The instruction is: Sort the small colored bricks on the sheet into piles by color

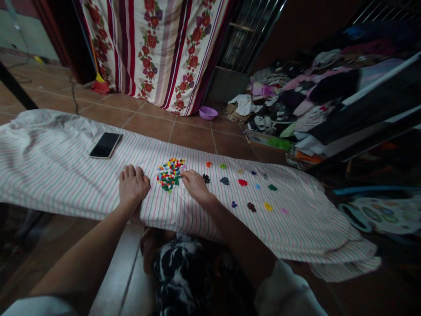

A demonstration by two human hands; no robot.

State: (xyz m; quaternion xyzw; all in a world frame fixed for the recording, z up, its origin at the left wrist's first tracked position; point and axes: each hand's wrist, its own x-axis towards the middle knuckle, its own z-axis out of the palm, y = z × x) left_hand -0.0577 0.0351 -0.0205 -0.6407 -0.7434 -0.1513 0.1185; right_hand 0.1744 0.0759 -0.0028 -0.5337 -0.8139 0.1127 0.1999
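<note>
A mixed heap of small coloured pieces (171,172) lies on the striped cloth (184,213). My right hand (194,184) is at the heap's right edge, thumb and fingertips pinched together; what they hold, if anything, is too small to name. Left of the heap, my left hand (132,185) rests on the cloth, palm down with its fingers spread. Single-colour clusters lie right of my right hand, among them a black one (206,178), a grey one (225,181), a red one (242,182), a brown one (251,206) and a yellow one (268,206).
A phone (105,145) lies on the cloth at the back left. Behind the cloth-covered surface are a floral curtain (164,52), a purple bowl (208,113) on the tiled floor and a pile of clothes (296,92). Dark slanted bars stand at both sides.
</note>
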